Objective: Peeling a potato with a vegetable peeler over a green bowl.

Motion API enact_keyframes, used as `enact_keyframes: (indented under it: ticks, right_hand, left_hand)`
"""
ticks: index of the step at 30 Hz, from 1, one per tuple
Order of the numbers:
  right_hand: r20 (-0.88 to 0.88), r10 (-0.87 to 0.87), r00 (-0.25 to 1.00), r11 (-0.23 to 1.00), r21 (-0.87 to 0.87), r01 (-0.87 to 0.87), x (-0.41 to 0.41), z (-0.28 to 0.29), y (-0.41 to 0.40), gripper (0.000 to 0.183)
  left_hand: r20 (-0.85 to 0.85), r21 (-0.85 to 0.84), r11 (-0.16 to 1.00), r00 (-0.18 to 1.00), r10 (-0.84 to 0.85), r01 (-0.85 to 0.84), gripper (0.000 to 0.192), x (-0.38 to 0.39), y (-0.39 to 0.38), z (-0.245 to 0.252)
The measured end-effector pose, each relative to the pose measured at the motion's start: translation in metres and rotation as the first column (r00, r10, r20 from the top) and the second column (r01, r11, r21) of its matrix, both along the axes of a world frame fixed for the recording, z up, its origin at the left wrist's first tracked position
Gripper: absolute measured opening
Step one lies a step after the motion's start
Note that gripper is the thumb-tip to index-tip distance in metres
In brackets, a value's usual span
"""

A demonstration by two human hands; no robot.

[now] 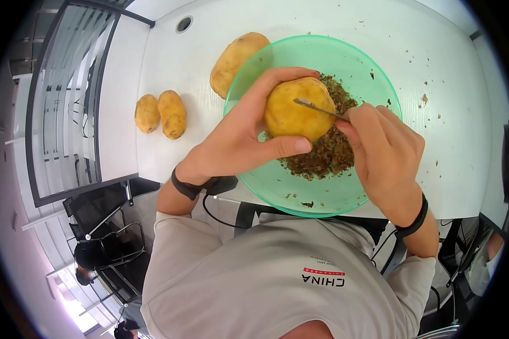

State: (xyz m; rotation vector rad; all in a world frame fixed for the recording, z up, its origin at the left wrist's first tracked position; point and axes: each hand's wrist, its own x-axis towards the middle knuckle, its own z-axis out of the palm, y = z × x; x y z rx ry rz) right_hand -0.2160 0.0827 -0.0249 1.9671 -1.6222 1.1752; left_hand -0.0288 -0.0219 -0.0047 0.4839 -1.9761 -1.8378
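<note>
My left hand (pixel 241 135) grips a large yellow potato (pixel 295 116), thumb on the near side and fingers around the far side. Between the fingertips of my right hand (pixel 381 148) is a thin metal blade (pixel 316 107), its tip lying over the potato's upper face; its handle is hidden by the hand. Both hands are above a translucent green bowl (pixel 263 186). Brown peel scraps (pixel 328 156) are heaped in it, partly covered by the potato and my left hand.
A big potato (pixel 237 59) lies beyond the bowl's left rim. Two smaller potatoes (pixel 160 114) sit side by side on the white table (pixel 203 140). Crumbs (pixel 425 99) are scattered at the right. A glass-paned partition (pixel 68 101) borders the left; a black chair (pixel 106 229) stands below it.
</note>
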Motion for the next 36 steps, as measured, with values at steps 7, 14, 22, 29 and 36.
enact_keyframes:
  ticks: [7,14,22,29,36]
  right_hand:
    - [-0.043,0.063,0.997,0.998,0.018,-0.063,0.0007,0.0019,0.0013,0.02]
    - [-0.024,0.087,0.996,0.996,0.014,-0.086,-0.0041,-0.0011,0.0005,0.019]
    - [-0.018,0.033,0.999,0.999,-0.02,-0.033,-0.0004,-0.0034,-0.0007,0.021]
    - [-0.026,0.113,0.993,0.993,0.028,-0.113,-0.001,0.0013,0.0011,0.022]
    - [-0.009,0.033,0.999,0.999,-0.009,-0.033,0.0002,-0.0019,-0.0003,0.019]
  left_hand:
    - [0.032,-0.125,0.991,0.999,-0.033,0.037,0.08,0.0022,-0.0031,-0.0017]
    - [0.056,-0.101,0.994,0.997,-0.045,0.05,0.082,0.0042,-0.002,-0.002]
    - [0.033,-0.096,0.995,0.999,-0.034,0.037,0.082,0.003,-0.0027,-0.0022]
    - [0.042,-0.102,0.995,0.999,-0.001,0.005,0.083,0.0034,-0.0025,-0.0011]
    - [0.043,-0.019,1.0,0.999,0.006,-0.005,0.081,0.0018,-0.0005,0.0019]
